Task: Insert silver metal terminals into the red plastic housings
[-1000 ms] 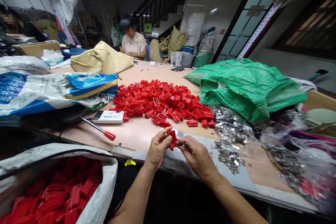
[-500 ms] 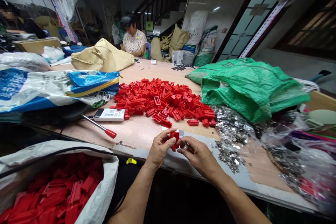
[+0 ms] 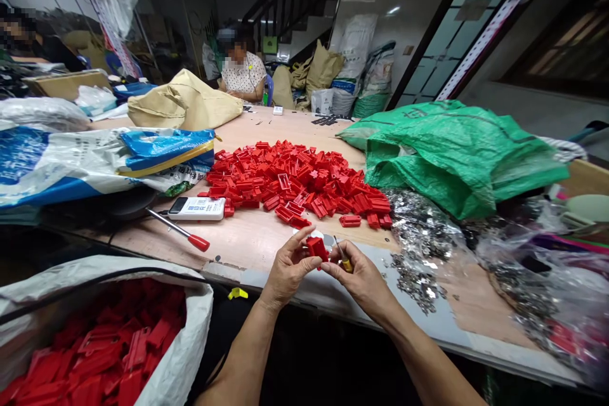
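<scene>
Your left hand [image 3: 285,269] pinches one red plastic housing [image 3: 316,248] above the near edge of the table [image 3: 238,238]; your right hand [image 3: 360,276] grasps a yellow-handled tool [image 3: 347,264], thumb by the housing. The tool's shaft has just swung upward into view, leaving its tip apart from the housing. Beyond sits the heap of red housings [image 3: 304,181].

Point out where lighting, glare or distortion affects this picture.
In the head view, the held red part is lit well enough to make out; in the head view, the loose metal pieces glint brightly; in the head view, the staircase sinks into gloom; in the head view, the clear plastic towards the right edge looks stretched and soft.
</scene>
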`<state>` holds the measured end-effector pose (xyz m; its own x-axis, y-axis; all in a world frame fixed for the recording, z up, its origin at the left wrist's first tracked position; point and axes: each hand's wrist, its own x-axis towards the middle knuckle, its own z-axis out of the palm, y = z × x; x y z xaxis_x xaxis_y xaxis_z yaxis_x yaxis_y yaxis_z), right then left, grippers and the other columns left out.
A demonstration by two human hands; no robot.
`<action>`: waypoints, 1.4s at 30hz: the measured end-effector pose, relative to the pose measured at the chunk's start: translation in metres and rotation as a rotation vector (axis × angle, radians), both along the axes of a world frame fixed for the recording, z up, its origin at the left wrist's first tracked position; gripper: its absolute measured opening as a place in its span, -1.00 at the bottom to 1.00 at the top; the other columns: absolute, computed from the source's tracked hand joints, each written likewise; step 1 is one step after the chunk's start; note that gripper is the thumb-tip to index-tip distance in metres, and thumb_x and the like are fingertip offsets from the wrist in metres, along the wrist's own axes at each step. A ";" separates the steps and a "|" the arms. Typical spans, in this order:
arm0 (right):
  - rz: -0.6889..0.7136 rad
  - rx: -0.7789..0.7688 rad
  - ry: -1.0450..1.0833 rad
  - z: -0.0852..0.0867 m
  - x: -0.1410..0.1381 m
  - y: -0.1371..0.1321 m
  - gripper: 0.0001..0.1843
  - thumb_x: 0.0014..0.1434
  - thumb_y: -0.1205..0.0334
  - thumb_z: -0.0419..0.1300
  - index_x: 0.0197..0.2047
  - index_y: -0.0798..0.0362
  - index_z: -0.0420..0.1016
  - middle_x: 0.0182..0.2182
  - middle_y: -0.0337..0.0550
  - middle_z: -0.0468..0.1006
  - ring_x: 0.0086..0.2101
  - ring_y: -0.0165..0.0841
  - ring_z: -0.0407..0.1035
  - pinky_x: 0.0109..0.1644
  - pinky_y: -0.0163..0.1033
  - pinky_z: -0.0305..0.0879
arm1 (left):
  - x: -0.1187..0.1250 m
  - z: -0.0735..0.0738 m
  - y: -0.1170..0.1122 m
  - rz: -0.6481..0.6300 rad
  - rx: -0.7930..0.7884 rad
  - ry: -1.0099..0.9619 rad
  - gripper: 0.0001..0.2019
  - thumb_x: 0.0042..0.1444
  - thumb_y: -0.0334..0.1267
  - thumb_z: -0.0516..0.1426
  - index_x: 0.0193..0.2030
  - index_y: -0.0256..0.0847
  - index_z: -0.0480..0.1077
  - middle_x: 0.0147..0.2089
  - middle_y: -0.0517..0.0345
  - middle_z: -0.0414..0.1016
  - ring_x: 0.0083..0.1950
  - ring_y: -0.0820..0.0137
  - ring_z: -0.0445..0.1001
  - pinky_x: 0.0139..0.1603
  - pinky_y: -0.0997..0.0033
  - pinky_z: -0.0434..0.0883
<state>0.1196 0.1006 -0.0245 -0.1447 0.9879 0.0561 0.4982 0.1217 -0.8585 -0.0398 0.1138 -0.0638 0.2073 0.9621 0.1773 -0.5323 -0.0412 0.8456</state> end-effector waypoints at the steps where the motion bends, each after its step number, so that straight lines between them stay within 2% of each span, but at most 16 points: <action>1: -0.009 0.024 -0.061 0.000 0.002 -0.002 -0.74 0.13 0.00 0.17 -0.26 0.00 0.33 -0.35 -0.23 0.45 -0.35 -0.36 0.33 -0.27 -0.29 0.27 | -0.003 0.002 0.002 -0.015 -0.003 0.025 -0.42 -0.03 -0.35 0.27 0.17 -0.04 0.29 -0.08 0.13 0.47 -0.13 0.38 0.46 -0.07 0.40 0.37; 3: 0.005 0.085 -0.162 -0.002 0.007 -0.007 -0.77 0.22 0.05 0.06 -0.14 -0.02 0.37 -0.23 -0.15 0.47 -0.23 -0.30 0.37 -0.13 -0.21 0.30 | -0.010 0.004 0.005 -0.031 0.003 0.095 -0.44 -0.03 -0.36 0.25 0.16 -0.07 0.29 -0.06 0.11 0.47 -0.11 0.37 0.46 -0.04 0.40 0.36; 5: 0.042 0.139 -0.228 -0.005 0.011 -0.014 -0.75 0.27 0.11 -0.01 -0.09 -0.03 0.40 -0.19 -0.10 0.47 -0.15 -0.26 0.38 -0.06 -0.16 0.31 | -0.017 0.004 0.007 -0.015 0.029 0.200 -0.55 -0.01 -0.36 0.24 0.07 -0.14 0.35 -0.07 0.08 0.47 -0.11 0.37 0.46 -0.05 0.41 0.36; 9: 0.076 0.160 -0.310 -0.013 0.015 -0.025 -0.74 0.27 0.18 0.01 -0.05 -0.05 0.44 -0.21 -0.10 0.51 -0.19 -0.27 0.42 -0.11 -0.17 0.36 | -0.024 0.001 0.009 0.024 0.111 0.444 -0.65 -0.03 -0.37 0.22 -0.05 -0.17 0.40 -0.10 0.08 0.45 -0.10 0.35 0.42 -0.09 0.42 0.37; 15: 0.119 0.141 -0.353 -0.018 0.010 -0.027 -0.79 0.25 0.24 0.03 -0.10 -0.03 0.44 -0.23 -0.15 0.56 -0.25 -0.30 0.45 -0.15 -0.21 0.36 | -0.027 0.000 0.007 -0.060 0.169 0.681 -0.71 -0.09 -0.39 0.24 -0.15 -0.18 0.43 -0.30 0.20 0.45 -0.28 0.42 0.40 -0.23 0.49 0.33; 22: 0.154 0.166 -0.349 -0.022 0.009 -0.024 -0.77 0.25 0.28 0.04 -0.10 -0.02 0.47 -0.20 -0.15 0.55 -0.19 -0.31 0.45 -0.09 -0.22 0.35 | -0.027 0.001 0.009 -0.127 0.170 0.715 -0.68 -0.10 -0.40 0.23 -0.12 -0.20 0.43 -0.28 0.18 0.45 -0.27 0.40 0.39 -0.22 0.47 0.31; 29: 0.147 0.200 -0.372 -0.025 0.009 -0.019 -0.78 0.22 0.29 0.06 -0.11 -0.01 0.48 -0.22 -0.12 0.56 -0.21 -0.30 0.45 -0.10 -0.19 0.37 | -0.025 -0.001 0.010 -0.095 0.217 0.786 -0.62 -0.09 -0.40 0.22 -0.06 -0.15 0.46 -0.20 0.16 0.51 -0.20 0.36 0.41 -0.11 0.41 0.32; 42: 0.168 0.261 -0.341 -0.029 0.008 -0.019 -0.79 0.21 0.35 0.05 -0.15 -0.01 0.47 -0.25 -0.13 0.54 -0.24 -0.32 0.45 -0.13 -0.20 0.40 | -0.025 -0.002 0.010 -0.074 0.211 0.760 -0.61 -0.10 -0.39 0.24 -0.06 -0.14 0.48 -0.17 0.15 0.54 -0.17 0.33 0.44 -0.06 0.38 0.33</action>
